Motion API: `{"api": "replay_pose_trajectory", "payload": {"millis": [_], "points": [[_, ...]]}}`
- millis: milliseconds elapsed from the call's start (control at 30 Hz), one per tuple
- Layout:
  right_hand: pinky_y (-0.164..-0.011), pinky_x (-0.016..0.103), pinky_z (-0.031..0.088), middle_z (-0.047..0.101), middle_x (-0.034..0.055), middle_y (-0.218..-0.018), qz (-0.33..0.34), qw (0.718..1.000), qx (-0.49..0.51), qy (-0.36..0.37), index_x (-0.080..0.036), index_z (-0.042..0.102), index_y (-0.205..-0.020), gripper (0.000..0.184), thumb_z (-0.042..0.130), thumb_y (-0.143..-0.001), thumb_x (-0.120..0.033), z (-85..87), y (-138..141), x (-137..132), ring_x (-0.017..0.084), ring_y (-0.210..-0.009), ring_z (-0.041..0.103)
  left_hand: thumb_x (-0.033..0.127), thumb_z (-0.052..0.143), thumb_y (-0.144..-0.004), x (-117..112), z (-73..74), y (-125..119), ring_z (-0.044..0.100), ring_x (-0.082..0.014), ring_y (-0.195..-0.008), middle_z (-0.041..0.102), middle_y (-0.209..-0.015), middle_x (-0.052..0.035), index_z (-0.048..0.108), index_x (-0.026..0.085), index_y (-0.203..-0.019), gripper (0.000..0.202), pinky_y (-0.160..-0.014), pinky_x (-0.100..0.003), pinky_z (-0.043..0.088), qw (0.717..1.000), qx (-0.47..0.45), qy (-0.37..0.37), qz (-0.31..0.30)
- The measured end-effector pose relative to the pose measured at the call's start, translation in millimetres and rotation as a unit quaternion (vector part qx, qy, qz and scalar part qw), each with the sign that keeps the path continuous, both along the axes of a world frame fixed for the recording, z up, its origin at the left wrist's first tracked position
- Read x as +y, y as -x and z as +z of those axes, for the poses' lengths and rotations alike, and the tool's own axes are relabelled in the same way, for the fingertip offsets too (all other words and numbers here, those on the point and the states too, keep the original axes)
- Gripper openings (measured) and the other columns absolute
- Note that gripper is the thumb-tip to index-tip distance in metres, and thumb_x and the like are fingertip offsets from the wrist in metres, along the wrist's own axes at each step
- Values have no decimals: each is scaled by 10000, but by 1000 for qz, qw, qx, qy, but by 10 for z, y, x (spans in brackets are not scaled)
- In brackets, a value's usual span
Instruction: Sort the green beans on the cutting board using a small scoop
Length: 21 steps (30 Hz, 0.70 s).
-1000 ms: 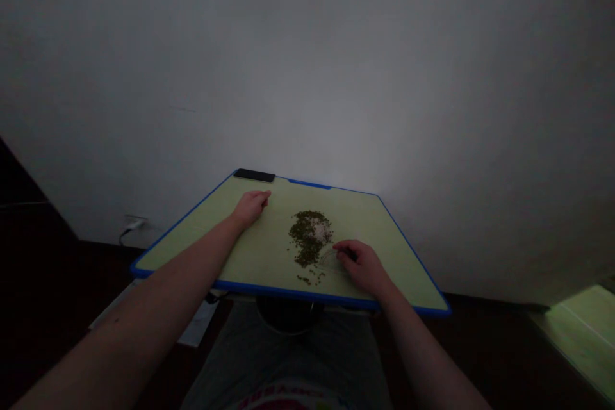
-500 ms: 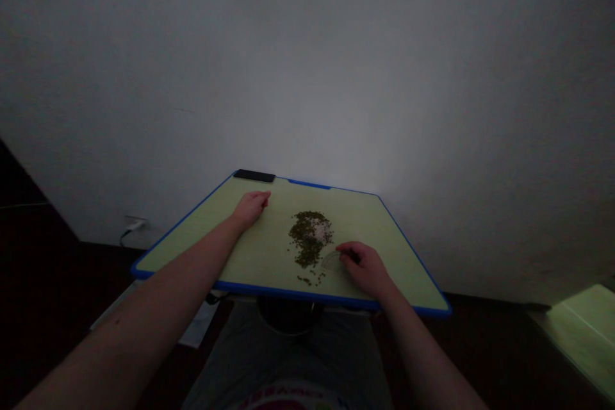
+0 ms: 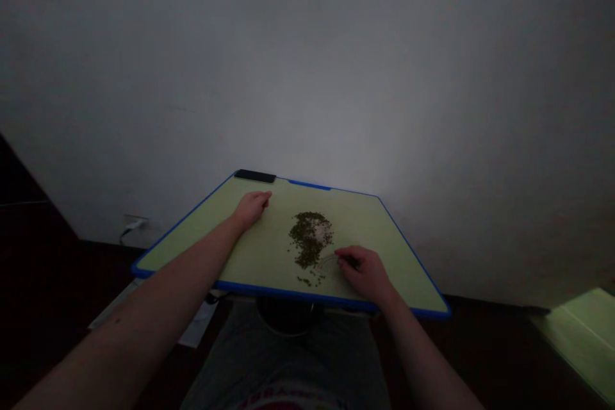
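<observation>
A pile of small green beans (image 3: 309,241) mixed with some pale grains lies in the middle of a light green table with a blue rim (image 3: 269,289). My left hand (image 3: 250,206) rests flat on the table to the left of the pile, fingers stretched out. My right hand (image 3: 365,269) sits at the pile's lower right, its fingers curled on the rim of a small clear bowl (image 3: 329,262) that stands on the table.
A black phone (image 3: 254,175) lies at the table's far left corner. A white wall stands right behind the table. A wall socket with a plug (image 3: 133,224) is low on the left. Another green surface (image 3: 583,333) shows at the lower right. The room is dim.
My right hand with the clear bowl has shifted slightly toward me and to the right. My left hand has stayed in place.
</observation>
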State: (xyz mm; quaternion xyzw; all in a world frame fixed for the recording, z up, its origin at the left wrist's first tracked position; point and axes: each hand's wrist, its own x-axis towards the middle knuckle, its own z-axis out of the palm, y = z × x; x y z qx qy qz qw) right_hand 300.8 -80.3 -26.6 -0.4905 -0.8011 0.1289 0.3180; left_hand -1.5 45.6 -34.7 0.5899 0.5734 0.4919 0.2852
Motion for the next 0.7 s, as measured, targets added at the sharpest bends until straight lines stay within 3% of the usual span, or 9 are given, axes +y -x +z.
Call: {"api": "replay_pose_trajectory", "payload": {"millis": [400,700], "points": [[-610,256,450,667,51,-723,-143,989,38,5,-163,664,-831,261,480,-655,-220,-65,-71,83,149,-629,589,512,401,-698,-19,20,-16,322,-87,-381,352,-385,39,434,178,-505,387,-415,-230,247,1000,-7,5,1],[-538,221,423,644,30,-658,-34,998,36,34,-167,657,-844,242,490,-682,-233,-12,-11,-3,120,-561,552,505,411,-687,-54,68,-28,315,-86,-374,349,-374,37,437,177,-497,380,-407,-229,236,1000,-16,10,0]]}}
